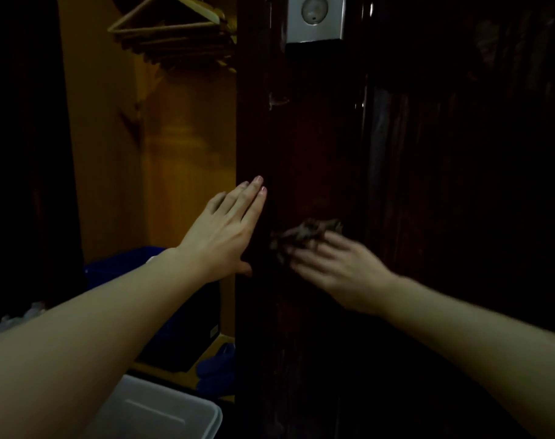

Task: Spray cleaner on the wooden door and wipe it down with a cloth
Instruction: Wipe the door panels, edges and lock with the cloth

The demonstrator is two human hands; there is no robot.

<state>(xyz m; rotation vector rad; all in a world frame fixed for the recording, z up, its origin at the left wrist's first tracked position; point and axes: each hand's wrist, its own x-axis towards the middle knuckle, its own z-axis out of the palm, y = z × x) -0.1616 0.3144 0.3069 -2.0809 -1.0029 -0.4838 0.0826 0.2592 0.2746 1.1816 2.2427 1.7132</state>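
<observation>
Both hands work the wooden door (317, 147): our left hand (225, 229) braces flat, right hand (336, 264) apparently presses the cloth (304, 236), fingers blurred. Wiping underway; next, sweep downward.

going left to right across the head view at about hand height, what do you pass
blue bin → left hand, flat at the edge of the wooden door → crumpled cloth against the door → right hand on the cloth, blurred → the door's dark panel

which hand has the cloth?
The right hand, pressing the cloth to the door. The left hand lies flat, holding nothing.
</observation>
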